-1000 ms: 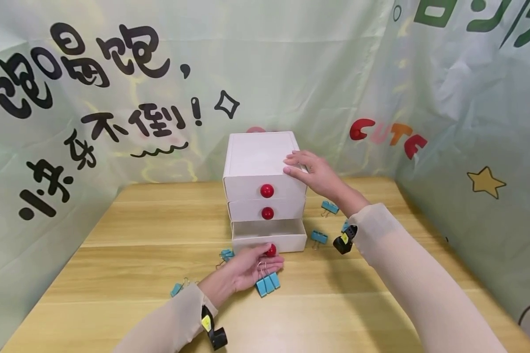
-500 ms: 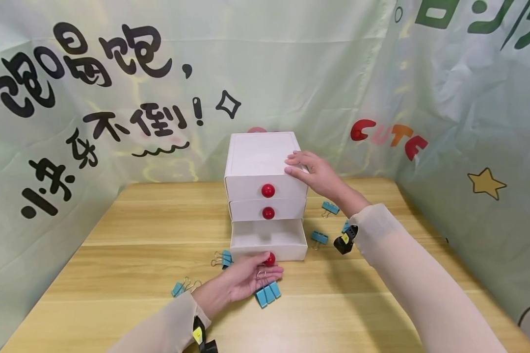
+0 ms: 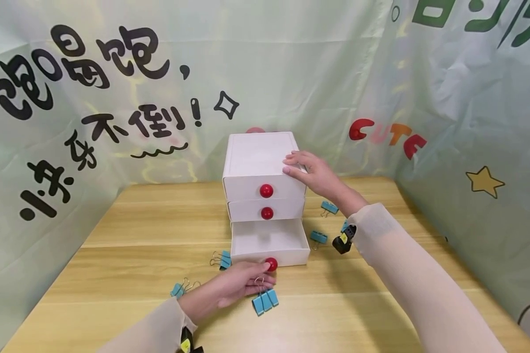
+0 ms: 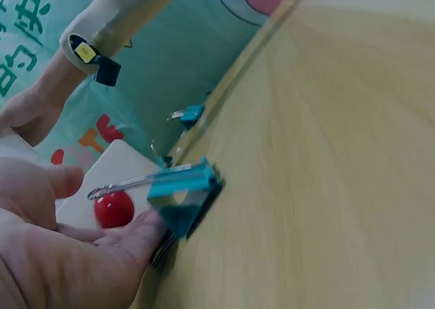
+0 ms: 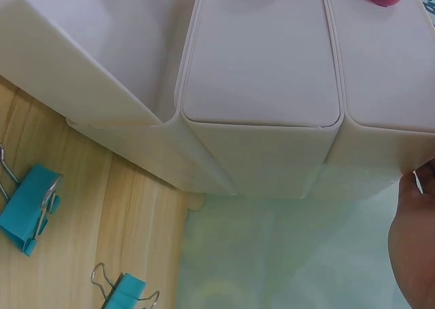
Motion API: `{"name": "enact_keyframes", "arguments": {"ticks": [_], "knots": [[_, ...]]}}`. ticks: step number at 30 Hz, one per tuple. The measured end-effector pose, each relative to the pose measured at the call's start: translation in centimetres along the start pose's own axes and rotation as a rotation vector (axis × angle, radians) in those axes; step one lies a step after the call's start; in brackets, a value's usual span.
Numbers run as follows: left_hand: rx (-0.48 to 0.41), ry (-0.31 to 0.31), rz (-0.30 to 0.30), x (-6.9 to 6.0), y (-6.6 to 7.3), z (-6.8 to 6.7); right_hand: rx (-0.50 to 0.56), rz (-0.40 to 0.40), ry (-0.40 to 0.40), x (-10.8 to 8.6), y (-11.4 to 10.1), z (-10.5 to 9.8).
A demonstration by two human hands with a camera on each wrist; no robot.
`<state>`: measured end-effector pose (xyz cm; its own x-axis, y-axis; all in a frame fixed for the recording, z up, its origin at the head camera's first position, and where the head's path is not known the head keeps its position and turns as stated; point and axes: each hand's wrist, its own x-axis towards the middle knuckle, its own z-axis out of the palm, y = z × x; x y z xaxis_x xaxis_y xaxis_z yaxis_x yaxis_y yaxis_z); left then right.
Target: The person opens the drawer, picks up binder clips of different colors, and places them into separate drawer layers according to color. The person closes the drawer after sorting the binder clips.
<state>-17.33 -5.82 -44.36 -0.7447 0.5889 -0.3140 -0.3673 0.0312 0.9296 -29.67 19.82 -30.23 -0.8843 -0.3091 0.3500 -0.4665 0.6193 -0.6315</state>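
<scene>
A white drawer unit (image 3: 262,154) with red knobs stands on the table, its bottom drawer (image 3: 271,235) pulled out. My left hand (image 3: 229,287) has its thumb and fingers about the bottom drawer's red knob (image 3: 271,264). Against those fingers is a blue binder clip (image 3: 265,301), its wire handle over the hand; whether it is one clip or several together I cannot tell. It also shows in the left wrist view as a clip (image 4: 183,193) beside the knob (image 4: 114,209). My right hand (image 3: 315,174) rests on the unit's top right edge, fingers relaxed.
More blue binder clips lie about: one clip (image 3: 224,260) left of the drawer, another (image 3: 177,289) by the left wrist, and others, such as this clip (image 3: 319,237), on the right. Printed cloth (image 3: 194,59) hangs behind the wooden table (image 3: 159,230).
The bottom drawer has come further out toward me, with my left hand on its knob. The clip at my left fingers has moved nearer too. My right hand stays put.
</scene>
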Motion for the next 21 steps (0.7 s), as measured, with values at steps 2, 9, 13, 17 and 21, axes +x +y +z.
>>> {"name": "enact_keyframes", "arguments": {"ticks": [2,9,13,17,21], "knots": [[0.100,-0.015,0.029,-0.4,0.1,-0.3,-0.001,0.002,-0.003,0.0,0.0,0.0],[0.648,-0.004,0.228,-1.6,0.9,-1.0,-0.006,0.000,-0.003,0.0,-0.2,0.0],[0.920,-0.033,0.327,-1.9,1.4,-1.1,0.000,0.004,-0.004,0.0,-0.2,-0.1],[1.134,-0.116,0.421,-2.0,1.5,-1.2,0.000,0.001,0.000,-0.1,-0.3,-0.1],[1.300,-0.194,0.488,-2.0,1.4,-1.3,-0.001,-0.006,-0.007,-0.2,-0.2,0.0]]}}
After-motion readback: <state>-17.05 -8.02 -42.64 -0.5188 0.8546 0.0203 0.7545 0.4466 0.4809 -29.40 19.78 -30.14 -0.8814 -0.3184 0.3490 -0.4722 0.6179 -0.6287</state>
